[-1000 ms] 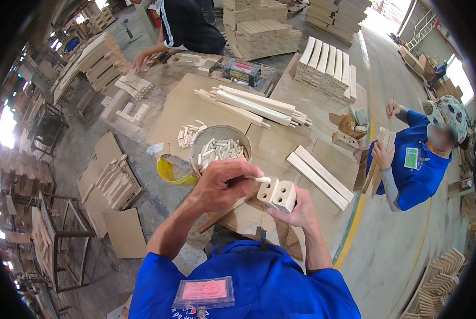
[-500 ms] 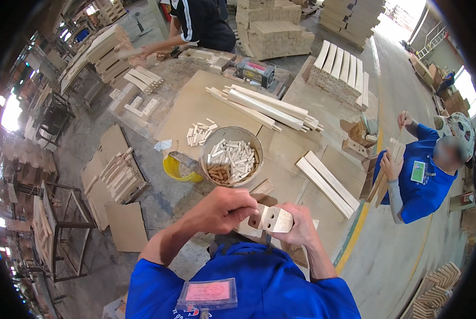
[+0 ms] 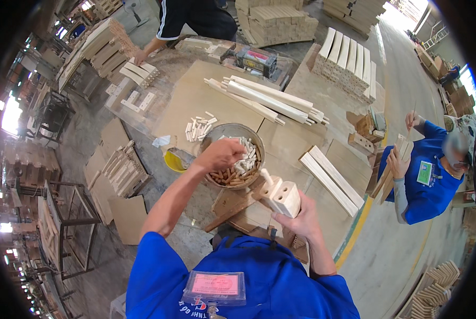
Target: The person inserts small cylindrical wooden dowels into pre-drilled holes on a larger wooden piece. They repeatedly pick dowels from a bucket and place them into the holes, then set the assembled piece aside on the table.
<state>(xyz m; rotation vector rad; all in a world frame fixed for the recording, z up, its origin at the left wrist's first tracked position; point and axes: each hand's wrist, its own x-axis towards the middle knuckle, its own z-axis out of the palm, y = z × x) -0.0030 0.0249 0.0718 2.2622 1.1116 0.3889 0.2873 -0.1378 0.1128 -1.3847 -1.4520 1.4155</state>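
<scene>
My left hand (image 3: 223, 154) is over a round bucket (image 3: 263, 154) of short wooden dowels (image 3: 248, 165), some pale and some brown. Its fingers are curled down at the pale dowels; whether one is between the fingertips is hidden. My right hand (image 3: 305, 219) grips two pale wooden pieces (image 3: 284, 200) side by side, their drilled ends facing up. From the farther piece a pale dowel (image 3: 267, 176) sticks out of a hole. Two open holes show in the nearer piece.
Loose dowels (image 3: 199, 127) lie left of the bucket, above a yellow container (image 3: 175, 161). Long wooden rails (image 3: 270, 101) and two bars (image 3: 331, 181) rest on the table. A co-worker in blue (image 3: 429, 170) handles wood at right; another person (image 3: 195, 21) reaches across the far side.
My left hand has left the wooden pieces and moved up to the bucket. A dowel now stands in the farther piece. The far person's hand has moved to the small stack of wood.
</scene>
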